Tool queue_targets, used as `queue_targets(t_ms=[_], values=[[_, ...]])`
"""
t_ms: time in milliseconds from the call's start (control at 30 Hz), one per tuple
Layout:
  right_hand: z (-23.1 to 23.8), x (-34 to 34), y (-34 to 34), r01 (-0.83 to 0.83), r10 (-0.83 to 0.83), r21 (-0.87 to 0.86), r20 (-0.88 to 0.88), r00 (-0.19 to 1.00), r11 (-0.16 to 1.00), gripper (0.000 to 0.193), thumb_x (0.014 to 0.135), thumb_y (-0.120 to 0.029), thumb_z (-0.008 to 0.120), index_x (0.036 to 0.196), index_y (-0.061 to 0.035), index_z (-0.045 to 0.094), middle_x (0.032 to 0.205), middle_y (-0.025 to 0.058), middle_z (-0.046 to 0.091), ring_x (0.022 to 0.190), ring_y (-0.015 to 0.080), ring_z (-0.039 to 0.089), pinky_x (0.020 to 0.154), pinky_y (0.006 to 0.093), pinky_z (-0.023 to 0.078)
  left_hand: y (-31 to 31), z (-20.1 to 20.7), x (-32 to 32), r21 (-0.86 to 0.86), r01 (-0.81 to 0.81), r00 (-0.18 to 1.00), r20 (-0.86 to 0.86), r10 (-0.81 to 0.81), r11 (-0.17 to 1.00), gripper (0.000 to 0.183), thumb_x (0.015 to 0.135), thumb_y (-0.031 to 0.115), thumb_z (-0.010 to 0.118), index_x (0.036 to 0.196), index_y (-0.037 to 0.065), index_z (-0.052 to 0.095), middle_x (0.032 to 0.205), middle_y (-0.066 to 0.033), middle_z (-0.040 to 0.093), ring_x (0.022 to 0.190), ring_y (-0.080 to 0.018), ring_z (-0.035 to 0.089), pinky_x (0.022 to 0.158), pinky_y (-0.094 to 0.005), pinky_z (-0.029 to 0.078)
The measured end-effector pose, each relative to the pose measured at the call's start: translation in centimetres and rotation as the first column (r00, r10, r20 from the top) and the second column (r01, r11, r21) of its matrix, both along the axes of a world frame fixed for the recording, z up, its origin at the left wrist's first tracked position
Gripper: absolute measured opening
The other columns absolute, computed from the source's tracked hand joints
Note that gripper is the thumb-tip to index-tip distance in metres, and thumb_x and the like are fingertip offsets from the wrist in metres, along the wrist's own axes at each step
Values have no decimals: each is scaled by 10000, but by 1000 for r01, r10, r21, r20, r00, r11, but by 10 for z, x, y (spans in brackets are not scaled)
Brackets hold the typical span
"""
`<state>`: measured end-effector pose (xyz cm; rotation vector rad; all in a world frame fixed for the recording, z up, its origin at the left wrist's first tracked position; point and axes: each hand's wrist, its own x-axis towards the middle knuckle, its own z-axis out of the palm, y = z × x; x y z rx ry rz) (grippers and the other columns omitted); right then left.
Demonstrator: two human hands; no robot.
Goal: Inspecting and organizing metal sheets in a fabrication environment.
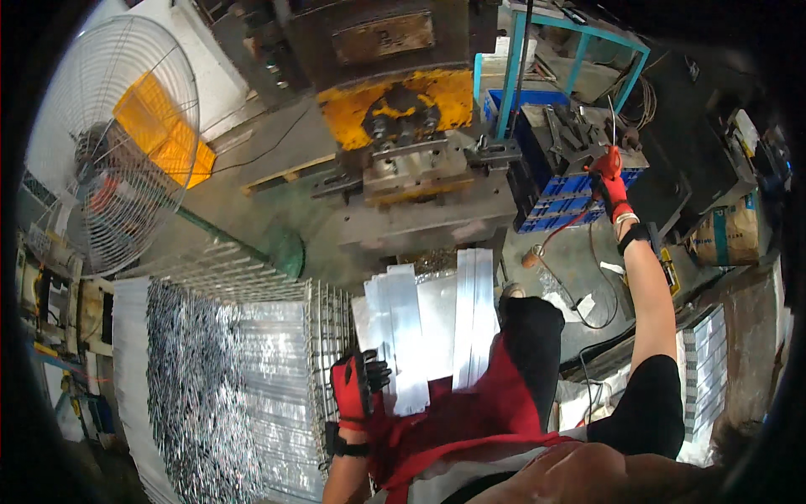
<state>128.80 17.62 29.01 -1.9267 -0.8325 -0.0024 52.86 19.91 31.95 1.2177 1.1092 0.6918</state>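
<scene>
A wire basket [252, 370] of metal pieces sits far left. The left hand [353, 386], red-gloved, fingers curled on flat metal strips [403, 336] across the lap. Centre, a press [411, 160]. The right hand [611, 181] reaches up to a blue crate [571, 189]; its grip is unclear. Likely between feeds; next, a strip needs lifting squarely.

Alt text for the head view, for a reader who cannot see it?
A seated person's red-gloved left hand rests on flat shiny metal strips across the lap, while the red-gloved right hand reaches to blue plastic crates beside a grey-and-yellow press machine.
</scene>
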Motion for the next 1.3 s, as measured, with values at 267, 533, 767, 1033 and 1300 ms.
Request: queue_targets(t_ms=[267,533,767,1033,1300], values=[[3,82,44,80,-98,-227,-65,993,971,496,715,-388,685,1084,-65,609,973,159,652,972,277,614,816,374,462,18,13,27,-224,-174,985,-36,170,959,370,939,341,439,1051,8,557,761,-136,653,586,-182,618,539,-269,509],[-50,76,58,162,-198,-213,-156,968,963,558,686,-417,682,1074,-19,620,1044,197,637,1013,327,601,842,408,458,22,5,30,-31,34,971,-234,-40,999,232,897,175,478,1047,18,558,855,-98,628,682,-161,624,554,-269,507],[-39,74,73,296,-299,-53,-277,913,954,455,689,-396,693,1011,-75,667,941,168,671,926,307,639,774,385,484,21,-9,33,-75,16,968,-250,-35,997,229,903,179,478,1041,17,564,849,-93,630,682,-157,623,563,-267,504],[-32,56,97,405,-412,-110,-58,909,908,496,683,-424,694,1058,-106,633,1051,150,641,997,337,593,826,413,463,23,-21,42,-75,41,962,-266,-60,996,227,911,184,479,1033,16,570,843,-88,633,682,-152,622,572,-265,500],[-68,70,63,247,-225,119,-176,958,962,472,738,-380,692,1090,-73,625,974,121,672,908,275,641,771,364,477,23,-26,51,-93,77,964,-247,-98,993,226,918,188,479,1026,15,577,836,-83,636,682,-148,620,581,-262,497]])
